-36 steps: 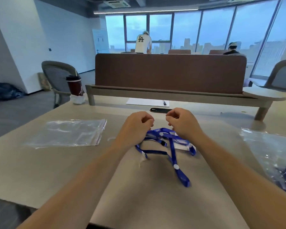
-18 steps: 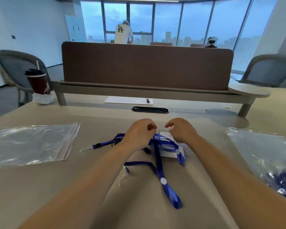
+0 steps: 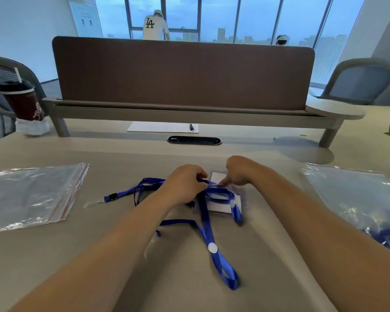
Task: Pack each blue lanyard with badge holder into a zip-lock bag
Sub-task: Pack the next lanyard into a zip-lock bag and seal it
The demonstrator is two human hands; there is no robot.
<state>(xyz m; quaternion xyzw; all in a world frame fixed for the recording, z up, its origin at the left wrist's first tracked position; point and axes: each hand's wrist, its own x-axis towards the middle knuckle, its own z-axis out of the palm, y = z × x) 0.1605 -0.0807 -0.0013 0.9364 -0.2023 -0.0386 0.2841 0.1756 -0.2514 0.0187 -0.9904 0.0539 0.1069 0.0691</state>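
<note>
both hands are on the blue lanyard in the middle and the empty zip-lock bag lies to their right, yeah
Not quite: the head view shows the empty zip-lock bag lying to their left; the bag on the right already holds blue straps. The left hand and right hand are on the blue lanyard in the middle.

Tally on the table [image 3: 54, 255]: two hands, left hand [image 3: 185, 185] and right hand [image 3: 240, 171]; blue lanyards [image 3: 208, 224], at least two by the white sliders (too tangled for a firm count); one white badge holder [image 3: 221, 207]; two zip-lock bags, left bag [image 3: 32, 194] and right bag [image 3: 358, 206]. Beyond: one lidded cup [image 3: 24, 102], one paper sheet [image 3: 160, 127], one pen [image 3: 191, 126], two chairs, left chair [image 3: 0, 70] and right chair [image 3: 358, 82].
</note>
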